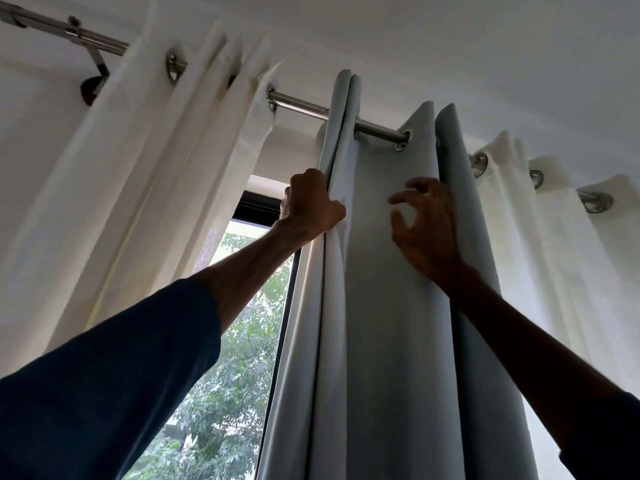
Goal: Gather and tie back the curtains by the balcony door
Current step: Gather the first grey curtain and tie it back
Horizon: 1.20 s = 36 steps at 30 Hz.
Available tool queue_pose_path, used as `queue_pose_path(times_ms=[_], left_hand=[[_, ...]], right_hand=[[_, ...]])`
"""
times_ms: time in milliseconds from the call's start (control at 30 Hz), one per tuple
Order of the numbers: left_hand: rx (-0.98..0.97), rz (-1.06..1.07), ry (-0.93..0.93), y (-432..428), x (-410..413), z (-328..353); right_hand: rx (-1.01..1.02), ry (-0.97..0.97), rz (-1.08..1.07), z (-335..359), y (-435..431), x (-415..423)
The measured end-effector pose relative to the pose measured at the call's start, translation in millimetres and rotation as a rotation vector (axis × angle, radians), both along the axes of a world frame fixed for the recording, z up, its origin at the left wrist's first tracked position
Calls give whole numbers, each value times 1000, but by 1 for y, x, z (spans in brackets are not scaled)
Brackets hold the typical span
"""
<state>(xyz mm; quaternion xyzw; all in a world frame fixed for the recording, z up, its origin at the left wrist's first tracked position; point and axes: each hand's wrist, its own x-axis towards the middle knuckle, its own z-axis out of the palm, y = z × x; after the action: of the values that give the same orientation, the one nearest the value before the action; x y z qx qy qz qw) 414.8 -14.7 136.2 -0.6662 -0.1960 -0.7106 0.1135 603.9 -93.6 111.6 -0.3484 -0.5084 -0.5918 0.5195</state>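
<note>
A pale grey-blue curtain [384, 306] hangs in folds from a metal rod [301, 105] by eyelets. My left hand [311, 206] grips the curtain's left folded edge, high up under the rod. My right hand [424, 223] hovers in front of the curtain's middle panel with fingers loosely curled, holding nothing; whether the fingertips touch the cloth is unclear. A white sheer curtain [149, 188] is bunched on the rod to the left, and another white sheer [561, 258] hangs to the right of the grey one.
Between the left sheer and the grey curtain the glass door [242, 341] with a dark frame shows green trees outside. A rod bracket [93, 74] is fixed to the wall at top left. The white ceiling is close above.
</note>
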Motion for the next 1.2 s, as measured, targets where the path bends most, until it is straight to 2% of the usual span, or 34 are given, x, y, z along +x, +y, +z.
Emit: queue_pose_path(times_ms=[67, 133, 233, 367, 467, 700, 933, 1200], left_hand=[[24, 2, 7, 1, -1, 0], [35, 9, 18, 0, -2, 1], [50, 19, 42, -2, -2, 2], [77, 28, 61, -5, -2, 2], [98, 39, 68, -4, -4, 1], [142, 36, 105, 6, -6, 2], [362, -32, 153, 2, -4, -11], [100, -56, 331, -1, 8, -4]], right_hand=[[44, 154, -38, 3, -8, 9], [1, 279, -89, 6, -13, 12], [-67, 368, -54, 8, -12, 16], [-73, 346, 113, 7, -8, 11], [-17, 310, 138, 9, -8, 0], [-80, 441, 264, 18, -1, -23], [-109, 285, 303, 20, 17, -53], [-113, 231, 291, -2, 36, -57]])
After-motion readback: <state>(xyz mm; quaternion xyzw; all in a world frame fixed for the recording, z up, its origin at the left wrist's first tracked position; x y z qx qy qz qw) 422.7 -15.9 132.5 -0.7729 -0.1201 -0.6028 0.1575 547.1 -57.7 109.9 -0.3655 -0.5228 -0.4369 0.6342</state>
